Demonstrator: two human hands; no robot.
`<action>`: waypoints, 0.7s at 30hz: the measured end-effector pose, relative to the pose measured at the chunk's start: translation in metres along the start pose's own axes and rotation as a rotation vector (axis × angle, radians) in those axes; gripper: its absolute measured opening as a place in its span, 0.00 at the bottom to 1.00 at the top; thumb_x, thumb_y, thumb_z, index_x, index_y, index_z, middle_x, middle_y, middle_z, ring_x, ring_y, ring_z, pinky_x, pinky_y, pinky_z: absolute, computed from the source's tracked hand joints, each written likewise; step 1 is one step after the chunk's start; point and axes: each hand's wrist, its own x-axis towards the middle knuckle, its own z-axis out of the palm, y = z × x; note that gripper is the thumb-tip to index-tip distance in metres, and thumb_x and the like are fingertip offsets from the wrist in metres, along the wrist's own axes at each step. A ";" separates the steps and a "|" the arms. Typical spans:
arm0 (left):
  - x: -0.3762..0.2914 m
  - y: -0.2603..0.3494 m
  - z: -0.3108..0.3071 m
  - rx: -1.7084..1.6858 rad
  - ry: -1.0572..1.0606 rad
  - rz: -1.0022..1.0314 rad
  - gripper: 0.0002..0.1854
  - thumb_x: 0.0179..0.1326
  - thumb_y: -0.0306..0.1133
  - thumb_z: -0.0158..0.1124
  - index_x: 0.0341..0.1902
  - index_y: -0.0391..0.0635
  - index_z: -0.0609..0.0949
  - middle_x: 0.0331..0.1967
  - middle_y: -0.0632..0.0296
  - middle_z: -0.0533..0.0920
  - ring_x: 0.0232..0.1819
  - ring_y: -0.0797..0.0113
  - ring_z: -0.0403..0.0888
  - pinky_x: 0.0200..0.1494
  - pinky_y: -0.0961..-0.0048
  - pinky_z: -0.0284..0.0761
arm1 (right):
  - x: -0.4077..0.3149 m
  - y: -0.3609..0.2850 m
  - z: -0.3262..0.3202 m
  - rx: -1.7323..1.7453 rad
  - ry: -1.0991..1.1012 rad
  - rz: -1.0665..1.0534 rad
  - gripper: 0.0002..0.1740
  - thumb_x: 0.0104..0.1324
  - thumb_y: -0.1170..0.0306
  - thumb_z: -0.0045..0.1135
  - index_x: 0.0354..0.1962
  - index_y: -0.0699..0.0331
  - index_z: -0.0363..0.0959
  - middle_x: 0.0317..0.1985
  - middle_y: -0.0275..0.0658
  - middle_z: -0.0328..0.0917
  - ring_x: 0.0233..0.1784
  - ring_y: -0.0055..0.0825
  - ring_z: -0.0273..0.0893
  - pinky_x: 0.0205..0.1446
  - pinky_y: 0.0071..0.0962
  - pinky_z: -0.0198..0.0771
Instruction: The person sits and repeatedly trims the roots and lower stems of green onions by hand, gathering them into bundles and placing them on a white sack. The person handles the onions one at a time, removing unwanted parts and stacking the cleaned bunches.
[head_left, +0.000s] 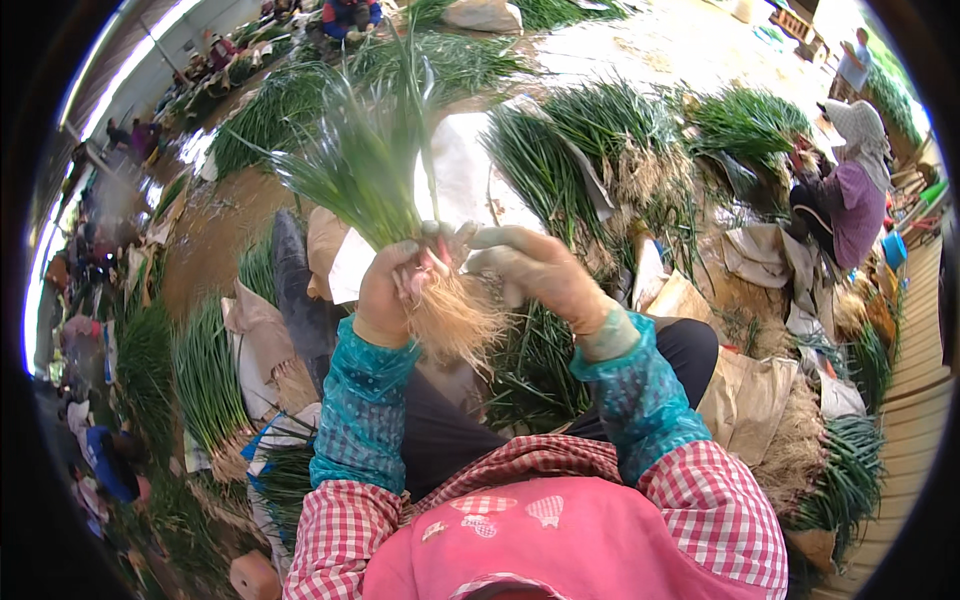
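My left hand (386, 289), in a pale, soiled glove, grips a bunch of green onions (367, 172) around its lower stems. The green leaves fan up and away from me, blurred at the tips. Reddish-white bulbs (429, 271) show beside the fingers, and a thick tuft of pale roots (457, 319) hangs below. My right hand (536, 270), gloved too, reaches in from the right with bent fingers. Its fingertips are at the bulbs; whether they pinch a stem is unclear. Under the roots, more green onions (536, 367) lie between my knees.
Rooted onion bundles (210, 375) lie at left, others (547, 165) ahead and more (840, 465) at right. A white sheet (465, 165) lies beyond my hands. A person in a hat (847, 180) crouches at right; another (351, 19) works ahead. A hollow brick (255, 576) sits at lower left.
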 end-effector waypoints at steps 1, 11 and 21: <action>0.004 -0.002 -0.002 -0.035 -0.022 -0.006 0.15 0.60 0.32 0.56 0.20 0.35 0.77 0.19 0.58 0.80 0.20 0.70 0.74 0.57 0.73 0.71 | 0.007 -0.008 0.006 -0.149 -0.093 -0.100 0.13 0.69 0.69 0.52 0.47 0.67 0.74 0.35 0.33 0.79 0.23 0.14 0.68 0.29 0.16 0.66; 0.023 -0.024 0.003 -0.007 0.021 0.004 0.15 0.64 0.31 0.47 0.42 0.32 0.78 0.32 0.58 0.81 0.32 0.73 0.77 0.37 0.81 0.73 | -0.009 0.046 -0.031 0.042 0.138 0.020 0.16 0.73 0.68 0.41 0.51 0.69 0.71 0.39 0.36 0.80 0.32 0.18 0.74 0.37 0.19 0.69; 0.080 -0.041 0.055 -0.403 0.079 0.091 0.10 0.62 0.27 0.51 0.38 0.32 0.79 0.24 0.64 0.78 0.22 0.82 0.67 0.25 0.88 0.63 | -0.013 0.085 -0.030 0.188 0.430 0.377 0.10 0.70 0.66 0.49 0.39 0.64 0.75 0.26 0.29 0.75 0.18 0.12 0.61 0.18 0.14 0.56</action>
